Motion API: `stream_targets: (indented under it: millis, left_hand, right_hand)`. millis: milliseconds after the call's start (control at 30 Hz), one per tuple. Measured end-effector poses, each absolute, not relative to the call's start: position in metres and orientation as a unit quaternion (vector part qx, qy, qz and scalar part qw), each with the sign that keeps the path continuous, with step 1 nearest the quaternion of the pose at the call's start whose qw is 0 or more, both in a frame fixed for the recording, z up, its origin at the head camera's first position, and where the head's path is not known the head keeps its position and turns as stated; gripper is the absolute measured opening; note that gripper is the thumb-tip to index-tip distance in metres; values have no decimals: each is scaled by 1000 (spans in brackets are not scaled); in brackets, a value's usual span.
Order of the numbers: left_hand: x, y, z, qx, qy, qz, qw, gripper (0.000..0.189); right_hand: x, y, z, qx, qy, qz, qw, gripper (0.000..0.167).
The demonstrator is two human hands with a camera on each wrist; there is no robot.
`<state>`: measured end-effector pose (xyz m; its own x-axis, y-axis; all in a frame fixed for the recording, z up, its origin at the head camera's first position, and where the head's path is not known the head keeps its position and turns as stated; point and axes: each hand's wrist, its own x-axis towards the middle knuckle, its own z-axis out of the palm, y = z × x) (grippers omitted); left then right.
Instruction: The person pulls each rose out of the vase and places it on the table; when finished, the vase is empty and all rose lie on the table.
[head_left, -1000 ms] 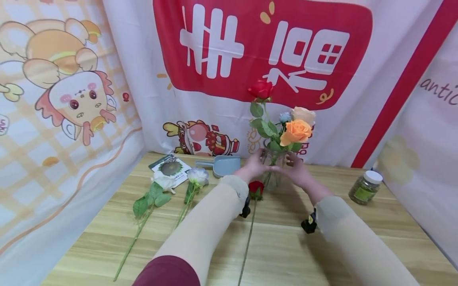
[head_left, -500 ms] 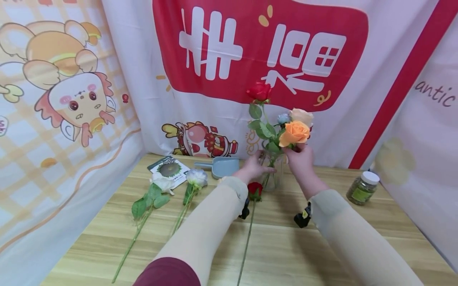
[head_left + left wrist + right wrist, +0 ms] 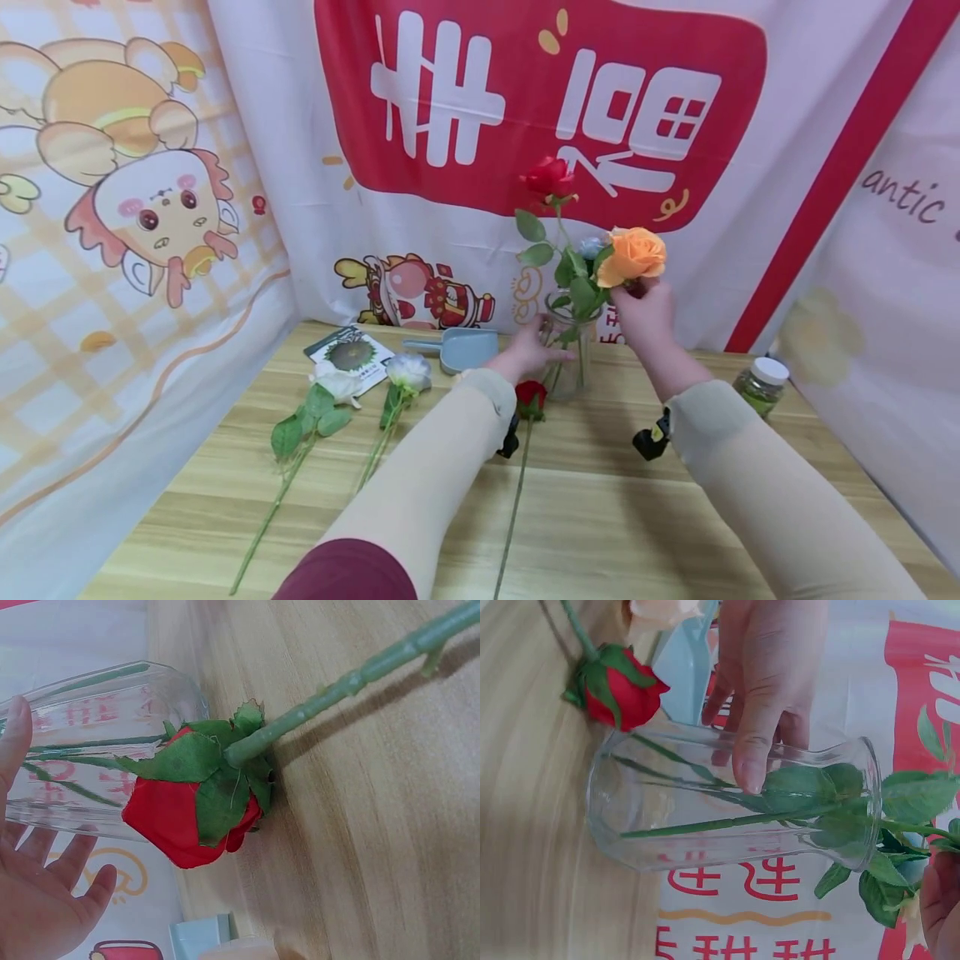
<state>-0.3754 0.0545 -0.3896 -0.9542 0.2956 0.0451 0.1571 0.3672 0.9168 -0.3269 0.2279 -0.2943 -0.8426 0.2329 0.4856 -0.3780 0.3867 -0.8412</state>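
My left hand (image 3: 528,350) grips the clear glass vase (image 3: 652,806) from the left, with the thumb on its near side and fingers behind. Under the orange rose (image 3: 636,254), my right hand (image 3: 651,325) pinches near the base of the bloom. A tall red rose (image 3: 549,177) and a small blue flower (image 3: 591,247) also stand in the vase, whose green stems show through the glass. Pale peach petals (image 3: 913,930) show beside my right hand in the right wrist view. Another red rose (image 3: 169,825) lies on the table by the vase's foot.
To the left lie a white rose (image 3: 337,383) and a pale lilac rose (image 3: 408,372) on the wooden table (image 3: 600,525). Behind them are a printed card (image 3: 352,357) and a blue-grey dustpan (image 3: 468,350). A white-lidded jar (image 3: 761,387) stands at right; printed cloth hangs behind.
My right hand has left the vase and taken the orange rose, which has shifted right and now covers the peach rose in the head view. My left hand stays at the vase.
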Motion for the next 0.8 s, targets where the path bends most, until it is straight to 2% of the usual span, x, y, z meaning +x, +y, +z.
stream_targets:
  millis: [233, 467, 633, 700, 800]
  left_hand:
    - [-365, 50, -381, 153, 817, 553, 60, 74]
    - [-379, 52, -391, 147, 840, 518, 74, 85]
    - [-378, 50, -390, 142, 839, 519, 86, 81]
    - [-378, 51, -390, 140, 839, 520, 85, 77]
    - [-376, 52, -390, 135, 838, 523, 81, 73]
  right_hand:
    - [-325, 230, -278, 66, -775, 586, 226, 43]
    - [-327, 229, -252, 63, -770, 593, 226, 45]
    - [-335, 230, -240, 56, -822, 517, 232, 39]
    - [-339, 231, -237, 49, -853, 476, 209, 38]
    - [-344, 232, -236, 45, -870, 469, 146, 39]
